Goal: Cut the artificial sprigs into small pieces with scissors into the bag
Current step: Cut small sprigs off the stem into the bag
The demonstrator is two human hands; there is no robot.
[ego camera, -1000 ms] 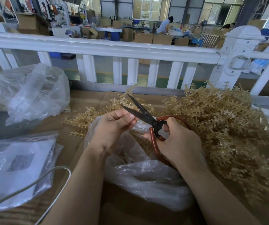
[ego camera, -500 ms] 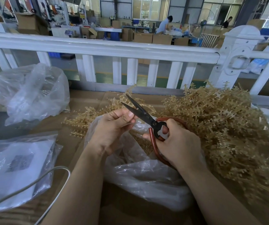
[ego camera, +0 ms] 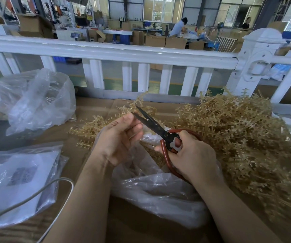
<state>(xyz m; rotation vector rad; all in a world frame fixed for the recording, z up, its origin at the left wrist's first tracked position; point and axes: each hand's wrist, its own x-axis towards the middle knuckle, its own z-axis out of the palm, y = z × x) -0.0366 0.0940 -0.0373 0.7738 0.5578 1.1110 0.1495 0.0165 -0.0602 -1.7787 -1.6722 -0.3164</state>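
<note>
Lightly, my left hand (ego camera: 118, 137) pinches a stiff, springy sprig (ego camera: 132, 135); my right hand (ego camera: 192, 158) grips the scissors (ego camera: 151, 122), blades parted.

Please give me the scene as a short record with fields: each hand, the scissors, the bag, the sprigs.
left hand: fingers curled, pinching a thin sprig piece at the blades
right hand: grips the scissors' red handles
scissors: blades slightly open, tips pointing up-left
bag: clear plastic, under both hands
sprigs: large tan pile on the right
</note>
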